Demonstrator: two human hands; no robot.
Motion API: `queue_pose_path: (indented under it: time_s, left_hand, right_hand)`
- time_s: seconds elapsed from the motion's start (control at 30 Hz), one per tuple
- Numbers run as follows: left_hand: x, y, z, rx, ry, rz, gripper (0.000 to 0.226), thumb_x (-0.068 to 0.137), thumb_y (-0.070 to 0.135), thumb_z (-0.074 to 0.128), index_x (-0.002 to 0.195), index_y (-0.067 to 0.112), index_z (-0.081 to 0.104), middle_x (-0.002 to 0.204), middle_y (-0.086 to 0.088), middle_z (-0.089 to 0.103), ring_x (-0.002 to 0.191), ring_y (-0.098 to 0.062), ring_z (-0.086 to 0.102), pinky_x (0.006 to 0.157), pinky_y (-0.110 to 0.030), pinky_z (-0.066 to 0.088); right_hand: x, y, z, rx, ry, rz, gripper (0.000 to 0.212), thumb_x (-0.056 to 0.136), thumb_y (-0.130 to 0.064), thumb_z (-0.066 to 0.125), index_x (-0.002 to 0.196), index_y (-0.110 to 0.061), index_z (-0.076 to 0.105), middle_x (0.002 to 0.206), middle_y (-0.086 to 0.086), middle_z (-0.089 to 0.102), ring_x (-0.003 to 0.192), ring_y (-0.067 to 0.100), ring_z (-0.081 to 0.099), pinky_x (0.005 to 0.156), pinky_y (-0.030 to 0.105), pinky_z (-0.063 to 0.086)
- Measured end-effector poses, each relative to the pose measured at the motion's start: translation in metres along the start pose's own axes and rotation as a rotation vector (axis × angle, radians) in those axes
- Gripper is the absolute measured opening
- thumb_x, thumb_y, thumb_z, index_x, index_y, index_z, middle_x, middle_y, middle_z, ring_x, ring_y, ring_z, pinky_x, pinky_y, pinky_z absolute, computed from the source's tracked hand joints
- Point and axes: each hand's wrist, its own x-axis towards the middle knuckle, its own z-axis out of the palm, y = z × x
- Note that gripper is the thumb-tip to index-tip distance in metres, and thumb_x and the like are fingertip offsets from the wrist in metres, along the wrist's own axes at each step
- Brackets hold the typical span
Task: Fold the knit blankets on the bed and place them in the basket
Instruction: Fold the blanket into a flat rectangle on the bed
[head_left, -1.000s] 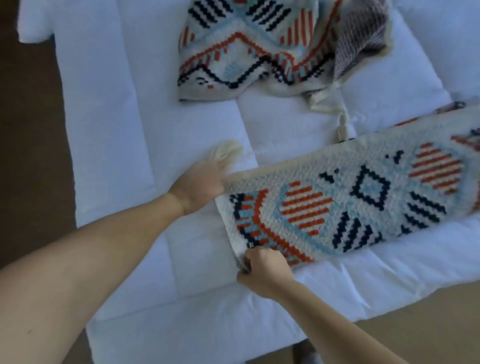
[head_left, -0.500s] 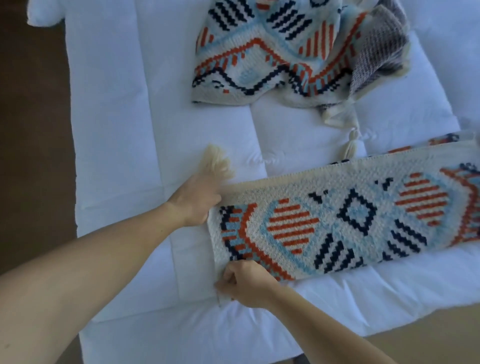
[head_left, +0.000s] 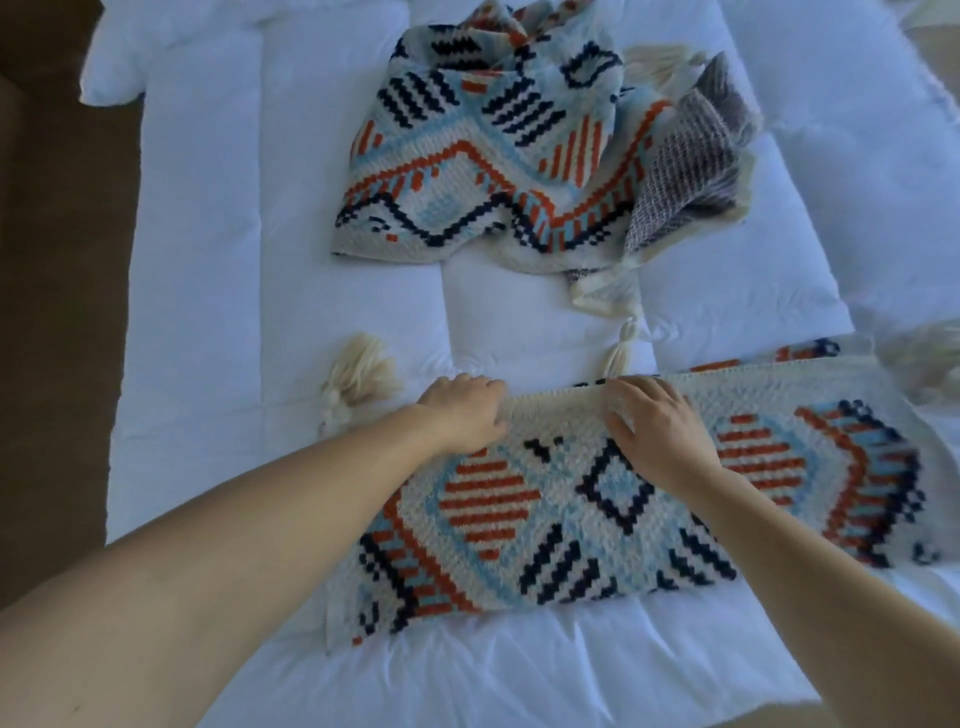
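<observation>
Two bare hands work in the head view, over a white quilted bed (head_left: 208, 260). The left hand (head_left: 462, 410) and right hand (head_left: 660, 431), near each other, curl their fingers over the far cream edge of a long folded knit blanket (head_left: 571, 519) patterned in orange, navy and pale blue. It lies flat across the near side of the bed, and both hands appear to grip it. A second knit blanket (head_left: 493, 156) of the same pattern lies crumpled farther back, well apart. A cream yarn tassel (head_left: 358, 379) sticks out just beside the left hand. No basket is in view. Both grips sit on one short stretch of edge, so the unheld right end could probably drag and skew the next fold, and the layers could slip apart.
</observation>
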Motion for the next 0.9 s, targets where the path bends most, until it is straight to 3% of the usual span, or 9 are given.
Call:
queue_pose_path:
  time_s: [0.1, 0.17, 0.23, 0.33, 0.47, 0.6, 0.67, 0.8, 0.9]
  left_hand:
    - [0.018, 0.025, 0.004, -0.127, 0.110, -0.004, 0.029, 0.096, 0.035, 0.045, 0.109, 0.013, 0.058, 0.109, -0.004, 0.062, 0.100, -0.028, 0.056, 0.086, -0.040, 0.046]
    - [0.026, 0.034, 0.004, -0.192, 0.294, -0.010, 0.026, 0.095, 0.031, 0.049, 0.107, 0.014, 0.065, 0.107, -0.001, 0.065, 0.101, -0.023, 0.057, 0.087, -0.039, 0.046]
    - [0.030, 0.042, 0.003, -0.258, 0.372, -0.013, 0.023, 0.094, 0.029, 0.054, 0.107, 0.015, 0.067, 0.107, 0.001, 0.065, 0.103, -0.019, 0.056, 0.087, -0.035, 0.047]
    - [0.037, 0.053, 0.007, -0.326, 0.286, -0.041, 0.023, 0.093, 0.033, 0.057, 0.104, 0.015, 0.066, 0.104, 0.002, 0.065, 0.096, -0.016, 0.059, 0.081, -0.032, 0.049]
    - [0.039, 0.064, 0.008, -0.509, 0.259, -0.152, 0.019, 0.088, 0.037, 0.064, 0.084, 0.020, 0.055, 0.084, 0.003, 0.062, 0.079, -0.016, 0.059, 0.069, -0.033, 0.049]
    - [0.036, 0.071, 0.004, -0.595, 0.203, -0.203, 0.020, 0.086, 0.038, 0.066, 0.092, 0.025, 0.052, 0.091, 0.006, 0.061, 0.082, -0.013, 0.058, 0.073, -0.032, 0.048]
    - [0.034, 0.070, 0.000, -0.529, 0.142, -0.227, 0.022, 0.088, 0.042, 0.063, 0.095, 0.024, 0.052, 0.084, 0.004, 0.058, 0.070, -0.012, 0.052, 0.065, -0.031, 0.043]
    - [0.033, 0.069, -0.004, -0.409, 0.064, -0.207, 0.019, 0.093, 0.043, 0.055, 0.093, 0.025, 0.049, 0.069, 0.003, 0.049, 0.057, -0.011, 0.041, 0.056, -0.028, 0.033]
    - [0.033, 0.068, -0.001, -0.437, 0.036, -0.161, 0.017, 0.090, 0.046, 0.057, 0.090, 0.029, 0.054, 0.077, 0.000, 0.061, 0.060, -0.012, 0.046, 0.060, -0.029, 0.036]
  right_hand:
    - [0.016, 0.042, -0.014, -0.092, -0.052, -0.011, 0.043, 0.097, -0.034, 0.049, 0.137, -0.019, 0.051, 0.140, 0.003, 0.053, 0.132, 0.027, 0.042, 0.109, 0.045, 0.029]
    - [0.026, 0.067, -0.022, -0.157, -0.084, -0.041, 0.044, 0.099, -0.036, 0.045, 0.140, -0.022, 0.048, 0.137, 0.002, 0.054, 0.128, 0.026, 0.045, 0.108, 0.044, 0.026]
    - [0.034, 0.086, -0.031, -0.204, -0.099, -0.094, 0.037, 0.100, -0.036, 0.043, 0.132, -0.024, 0.055, 0.127, 0.002, 0.059, 0.120, 0.025, 0.049, 0.105, 0.042, 0.027]
    - [0.041, 0.107, -0.040, -0.203, -0.140, -0.153, 0.033, 0.101, -0.040, 0.039, 0.117, -0.024, 0.062, 0.112, -0.002, 0.061, 0.106, 0.021, 0.053, 0.099, 0.038, 0.033]
    - [0.039, 0.122, -0.046, -0.108, -0.164, -0.278, 0.033, 0.099, -0.043, 0.041, 0.101, -0.018, 0.063, 0.098, -0.002, 0.061, 0.091, 0.018, 0.054, 0.086, 0.034, 0.044]
    - [0.036, 0.127, -0.058, -0.025, -0.262, -0.313, 0.030, 0.099, -0.045, 0.043, 0.096, -0.019, 0.058, 0.081, -0.007, 0.060, 0.070, 0.013, 0.057, 0.064, 0.029, 0.052]
    - [0.038, 0.129, -0.061, -0.060, -0.370, -0.272, 0.029, 0.100, -0.046, 0.040, 0.099, -0.021, 0.055, 0.077, -0.007, 0.060, 0.064, 0.012, 0.060, 0.058, 0.030, 0.055]
    - [0.043, 0.131, -0.064, -0.192, -0.418, -0.276, 0.031, 0.100, -0.048, 0.039, 0.096, -0.022, 0.054, 0.074, -0.008, 0.058, 0.061, 0.010, 0.058, 0.053, 0.024, 0.050]
    - [0.041, 0.127, -0.069, -0.108, -0.559, -0.299, 0.026, 0.098, -0.044, 0.047, 0.089, -0.021, 0.055, 0.072, -0.004, 0.058, 0.056, 0.009, 0.049, 0.050, 0.021, 0.041]
